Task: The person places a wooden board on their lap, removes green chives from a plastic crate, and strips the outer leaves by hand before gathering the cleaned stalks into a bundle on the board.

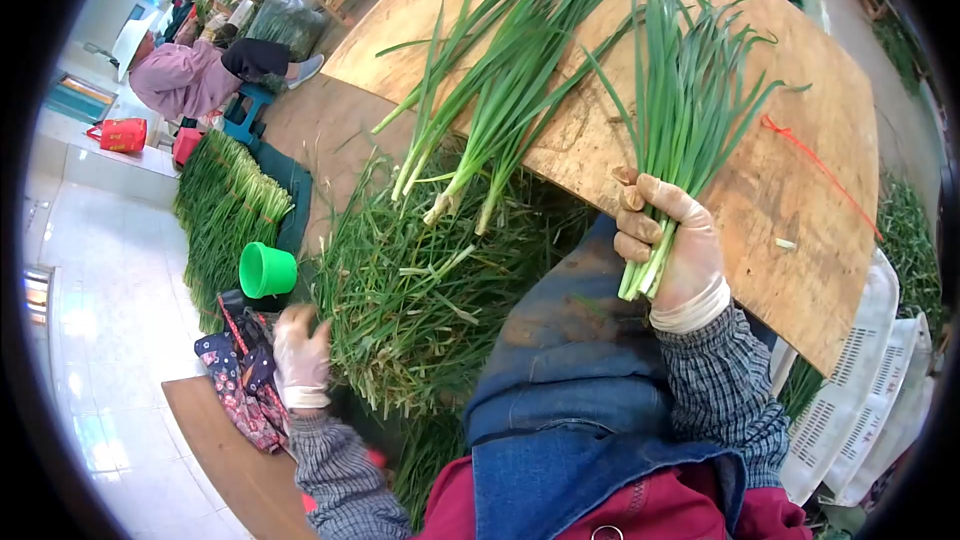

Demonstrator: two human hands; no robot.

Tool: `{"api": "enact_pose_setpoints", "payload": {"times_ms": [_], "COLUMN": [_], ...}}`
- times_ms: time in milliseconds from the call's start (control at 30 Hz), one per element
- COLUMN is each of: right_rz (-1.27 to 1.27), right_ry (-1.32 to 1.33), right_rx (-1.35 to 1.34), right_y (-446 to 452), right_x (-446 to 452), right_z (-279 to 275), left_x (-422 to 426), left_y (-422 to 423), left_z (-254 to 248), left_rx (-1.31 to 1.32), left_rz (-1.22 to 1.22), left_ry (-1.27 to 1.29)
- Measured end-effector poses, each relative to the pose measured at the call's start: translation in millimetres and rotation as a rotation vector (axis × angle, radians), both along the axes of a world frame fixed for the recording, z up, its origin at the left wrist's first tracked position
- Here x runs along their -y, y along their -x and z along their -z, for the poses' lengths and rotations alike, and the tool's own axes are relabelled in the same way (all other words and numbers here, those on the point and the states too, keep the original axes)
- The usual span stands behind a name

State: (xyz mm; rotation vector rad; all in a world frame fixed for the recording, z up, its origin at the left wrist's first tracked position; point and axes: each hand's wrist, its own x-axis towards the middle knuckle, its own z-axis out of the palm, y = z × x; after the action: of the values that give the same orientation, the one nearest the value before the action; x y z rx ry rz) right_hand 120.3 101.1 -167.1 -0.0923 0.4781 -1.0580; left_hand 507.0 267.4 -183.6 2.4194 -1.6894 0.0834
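Observation:
A bunch of garlic chives (690,90) stands in my right hand (680,240), whose gloved fingers are wrapped round the pale stem ends. Its green leaves fan out away from me over the wooden board (800,200). My left hand (302,355), also gloved, hangs low at the left, its fingers loosely bent and thumb apart, with nothing seen in it. Beside that hand lies a big heap of loose trimmed leaves (400,290). More chives (520,80) rest on the board to the left of the held bunch, their stem ends sticking out over its edge.
A green bucket (266,270) and a flowered cloth (250,390) are near my left hand. Stacked chives (225,220) lie beyond. A person (185,70) sits at the far left. Red ties (815,155) lie on the board; white crates (850,390) stand at the right.

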Motion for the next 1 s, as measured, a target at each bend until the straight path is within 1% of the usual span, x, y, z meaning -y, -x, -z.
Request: {"api": "enact_pose_setpoints", "payload": {"times_ms": [33, 67, 167, 200, 233, 300, 333, 433, 467, 500, 567, 633, 667, 767, 800, 933, 1000], "right_rz": [0.009, 0.012, -0.017, -0.016, -0.012, -0.005, -0.008, -0.001, 0.002, 0.005, 0.052, 0.002, 0.062, -0.033, -0.022, -0.004, 0.004], "right_ry": [0.000, 0.000, -0.011, -0.018, -0.026, -0.054, -0.062, -0.047, -0.038, -0.028, -0.040, 0.012, -0.035, -0.002, -0.012, -0.054, -0.059], "right_rx": [-0.007, -0.016, -0.013, -0.025, -0.037, -0.058, -0.052, -0.048, -0.067, -0.088, -0.215, -0.325, -0.334, -0.298, -0.299, -0.272, -0.269], "right_y": [0, 0, 0, -1, -2, -4, -4, -5, -7, -11, -25, -36, -43, -44, -43, -43, -42], "right_x": [-2, -3, -4, -6, -7, -9, -10, -11, -11, -11, -10, -9, -9, -7, -5, -2, -1], "right_z": [-1, -1, -1, 0, 0, -2, -3, -1, -3, -5, -7, -7, -10, -11, -10, -7, -4], "left_x": [30, 53, 106, 120, 133, 154, 161, 157, 152, 148, 136, 129, 128, 123, 126, 114, 99], "left_y": [43, 80, 127, 143, 154, 159, 155, 158, 168, 171, 192, 210, 216, 227, 222, 222, 222], "left_z": [-19, -30, -22, -24, -25, -15, -6, -11, -19, -26, -53, -63, -62, -44, -35, -35, -40], "left_rx": [-0.251, -0.400, -0.134, -0.003, 0.068, 0.220, 0.273, -0.134, -0.515, -0.782, -1.251, -1.324, -1.319, -1.172, -0.835, -0.664, -0.971], "left_rz": [0.066, 0.153, 0.477, 0.521, 0.536, 0.455, 0.504, 0.548, 0.440, 0.330, 0.128, 0.097, 0.155, 0.320, 0.460, 0.455, 0.318], "left_ry": [0.158, 0.272, 0.443, 0.429, 0.391, 0.262, 0.330, 0.408, 0.415, 0.331, 0.235, 0.240, 0.236, 0.302, 0.395, 0.460, 0.591]}}
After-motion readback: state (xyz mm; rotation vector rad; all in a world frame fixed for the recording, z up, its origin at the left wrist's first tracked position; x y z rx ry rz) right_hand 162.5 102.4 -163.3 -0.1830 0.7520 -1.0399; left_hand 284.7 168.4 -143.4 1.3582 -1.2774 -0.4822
